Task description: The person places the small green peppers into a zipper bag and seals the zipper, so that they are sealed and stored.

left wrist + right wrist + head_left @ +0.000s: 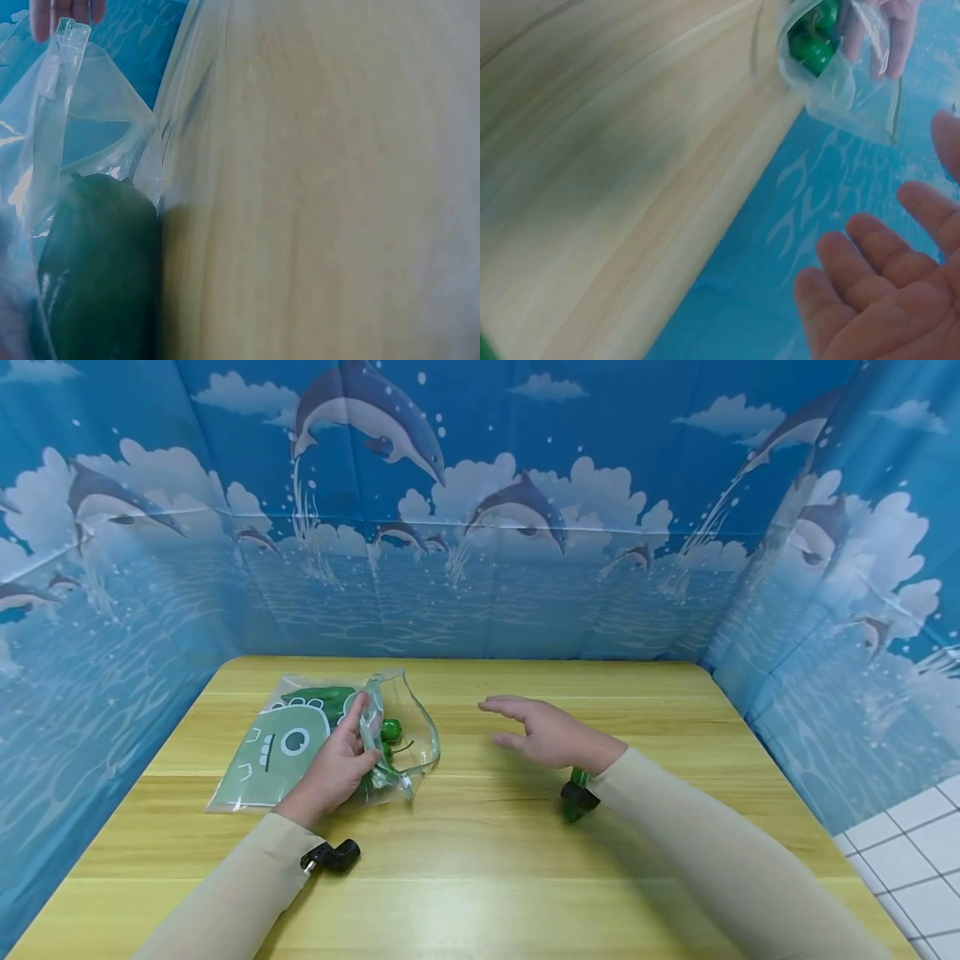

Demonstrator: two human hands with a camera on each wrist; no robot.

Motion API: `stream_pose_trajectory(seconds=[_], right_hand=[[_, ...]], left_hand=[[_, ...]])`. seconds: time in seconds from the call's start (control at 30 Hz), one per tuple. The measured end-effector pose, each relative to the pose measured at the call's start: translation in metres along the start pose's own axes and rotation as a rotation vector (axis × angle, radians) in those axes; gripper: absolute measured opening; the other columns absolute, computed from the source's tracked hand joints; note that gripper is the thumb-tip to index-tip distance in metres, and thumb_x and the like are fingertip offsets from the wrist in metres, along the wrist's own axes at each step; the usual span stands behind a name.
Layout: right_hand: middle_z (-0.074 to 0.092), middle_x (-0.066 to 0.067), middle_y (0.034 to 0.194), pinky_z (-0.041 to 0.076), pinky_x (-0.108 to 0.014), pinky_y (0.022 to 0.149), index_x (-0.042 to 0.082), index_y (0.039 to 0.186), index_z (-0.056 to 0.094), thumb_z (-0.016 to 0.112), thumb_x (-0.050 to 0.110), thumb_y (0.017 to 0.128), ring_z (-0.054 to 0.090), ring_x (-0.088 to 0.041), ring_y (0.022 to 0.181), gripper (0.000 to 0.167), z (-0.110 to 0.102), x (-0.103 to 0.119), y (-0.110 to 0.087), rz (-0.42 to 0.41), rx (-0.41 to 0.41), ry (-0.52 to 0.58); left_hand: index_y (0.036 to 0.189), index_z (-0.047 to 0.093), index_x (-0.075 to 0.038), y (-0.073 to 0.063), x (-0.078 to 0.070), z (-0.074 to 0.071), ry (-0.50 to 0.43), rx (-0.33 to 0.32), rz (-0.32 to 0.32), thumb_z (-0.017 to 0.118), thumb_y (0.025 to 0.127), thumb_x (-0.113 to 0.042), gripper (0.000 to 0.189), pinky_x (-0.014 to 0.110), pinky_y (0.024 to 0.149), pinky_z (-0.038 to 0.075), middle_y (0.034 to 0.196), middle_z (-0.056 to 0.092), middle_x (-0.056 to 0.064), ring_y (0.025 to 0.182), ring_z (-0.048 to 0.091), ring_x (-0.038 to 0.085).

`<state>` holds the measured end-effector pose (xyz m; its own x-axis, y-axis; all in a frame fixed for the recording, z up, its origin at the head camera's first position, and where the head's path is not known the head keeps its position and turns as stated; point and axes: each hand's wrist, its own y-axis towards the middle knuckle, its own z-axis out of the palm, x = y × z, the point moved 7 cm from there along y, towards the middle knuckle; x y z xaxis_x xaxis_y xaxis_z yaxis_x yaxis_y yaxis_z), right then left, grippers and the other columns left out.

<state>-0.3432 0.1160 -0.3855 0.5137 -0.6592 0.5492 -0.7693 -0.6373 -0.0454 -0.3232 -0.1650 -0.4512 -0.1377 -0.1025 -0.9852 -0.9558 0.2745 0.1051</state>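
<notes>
My left hand (pixel 341 768) grips a clear zip bag (pixel 255 777) near its mouth, which gapes toward the right. The bag has a green cartoon monster printed on it. Inside lie several glossy green vegetables (pixel 391 730), one with a thin curved stem. The left wrist view shows a large green pepper-like vegetable (pixel 101 262) through the plastic. My right hand (pixel 555 732) hovers over the table to the right of the bag's mouth, fingers extended and holding nothing; its palm (pixel 900 315) shows in the right wrist view.
Below my right wrist another green item (pixel 573 813) lies on the wooden table (pixel 465 877), partly hidden by the black wrist camera (pixel 580 795). A blue dolphin-print curtain (pixel 480 585) surrounds the table's back and sides. White tiles (pixel 907 843) show at the lower right.
</notes>
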Motion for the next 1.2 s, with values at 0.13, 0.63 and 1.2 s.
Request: stream_pose_trajectory(seconds=[0.13,0.63,1.2], right_hand=[[0.032,-0.01,0.172,0.032,-0.059,0.125,0.019,0.165,0.038,0.063,0.033,0.107,0.03,-0.035,0.16,0.064,-0.005,-0.014,-0.014,-0.007,0.03,0.007],[0.02,-0.017,0.176,0.034,-0.068,0.12,0.017,0.167,0.032,0.063,0.034,0.107,0.022,-0.046,0.159,0.07,-0.018,-0.066,-0.061,0.056,0.122,0.079],[0.026,-0.018,0.174,0.026,-0.069,0.123,0.012,0.16,0.046,0.07,0.02,0.101,0.018,-0.047,0.16,0.065,-0.013,-0.101,-0.08,0.101,0.155,0.07]], left_hand=[[0.17,-0.012,-0.021,0.0,0.0,0.0,0.003,0.001,0.0,0.046,0.101,0.013,0.096,0.021,0.109,0.042,0.178,-0.002,0.016,0.162,0.012,0.037],[0.17,-0.012,-0.021,0.0,0.002,-0.001,0.025,-0.006,-0.012,0.046,0.102,0.011,0.095,0.015,0.106,0.043,0.178,-0.004,0.015,0.162,0.012,0.037],[0.17,-0.011,-0.022,0.0,0.002,-0.001,0.031,-0.009,-0.03,0.048,0.103,0.009,0.094,0.031,0.115,0.038,0.178,-0.002,0.011,0.163,0.014,0.033]])
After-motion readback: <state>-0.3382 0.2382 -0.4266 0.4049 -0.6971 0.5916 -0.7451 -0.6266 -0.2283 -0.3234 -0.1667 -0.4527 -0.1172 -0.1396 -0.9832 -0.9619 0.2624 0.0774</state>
